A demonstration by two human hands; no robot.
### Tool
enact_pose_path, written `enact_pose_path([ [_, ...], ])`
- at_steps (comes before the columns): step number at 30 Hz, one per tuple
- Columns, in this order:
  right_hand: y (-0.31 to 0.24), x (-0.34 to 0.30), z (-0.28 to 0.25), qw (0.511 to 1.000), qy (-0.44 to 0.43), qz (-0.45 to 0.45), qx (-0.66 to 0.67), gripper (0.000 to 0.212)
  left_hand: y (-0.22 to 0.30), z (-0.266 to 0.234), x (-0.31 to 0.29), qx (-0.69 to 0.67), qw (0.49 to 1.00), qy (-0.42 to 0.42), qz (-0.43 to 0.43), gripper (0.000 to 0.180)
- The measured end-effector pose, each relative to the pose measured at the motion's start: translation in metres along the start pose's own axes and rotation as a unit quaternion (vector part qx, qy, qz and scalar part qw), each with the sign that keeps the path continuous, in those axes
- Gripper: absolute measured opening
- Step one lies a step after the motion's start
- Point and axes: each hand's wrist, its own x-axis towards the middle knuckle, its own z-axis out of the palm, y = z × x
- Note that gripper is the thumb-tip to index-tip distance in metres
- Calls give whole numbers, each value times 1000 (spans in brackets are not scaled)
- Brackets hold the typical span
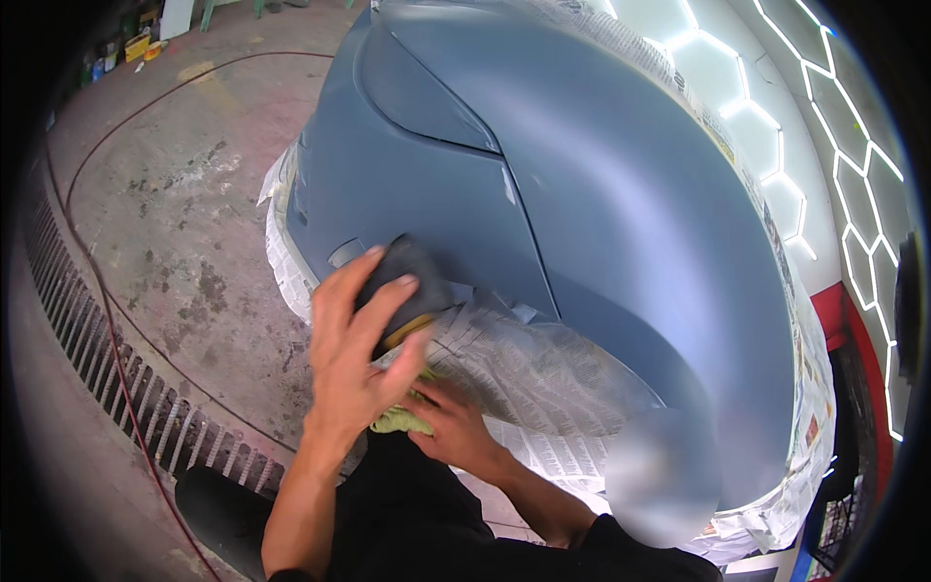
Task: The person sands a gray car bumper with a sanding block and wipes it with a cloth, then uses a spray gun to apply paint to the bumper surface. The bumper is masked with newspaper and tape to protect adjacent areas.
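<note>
My left hand (354,339) is wrapped around a black sanding block (415,272) with a yellowish-brown edge. The block is against the lower part of a matt blue-grey car bumper (388,184), beside a small round-edged cover (344,254). Just below and to the right, my right hand (454,429) grips a crumpled yellow-green cloth (400,419), partly hidden behind my left wrist. Past a dark seam, the bumper meets a rounded fender (621,184) of the same colour. Newspaper (543,373) lines the wheel arch close to my right hand.
More masking paper (286,262) edges the bumper. A red hose (107,301) runs over the concrete floor (213,184), crossing a metal floor grate (136,388). Hexagonal lights (863,194) shine at right. Bottles and a yellow box (137,47) stand far left.
</note>
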Motion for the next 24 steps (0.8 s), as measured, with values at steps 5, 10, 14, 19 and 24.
enact_pose_path([
  [5, 13, -45, 13, 997, -15, 16, 79, 62, 23, 69, 48, -40, 997, 15, 57, 61],
  [10, 19, -66, 16, 991, -66, 21, 111, 65, 18, 82, 53, -21, 997, 27, 73, 62],
  [14, 23, -70, 13, 987, -93, 37, 125, 65, 10, 86, 59, 11, 995, 35, 93, 64],
  [19, 34, -75, 12, 984, -101, 42, 140, 65, 9, 89, 58, 40, 993, 41, 99, 64],
  [24, 41, -76, 10, 985, -89, 41, 140, 64, 18, 90, 49, 42, 993, 29, 109, 64],
])
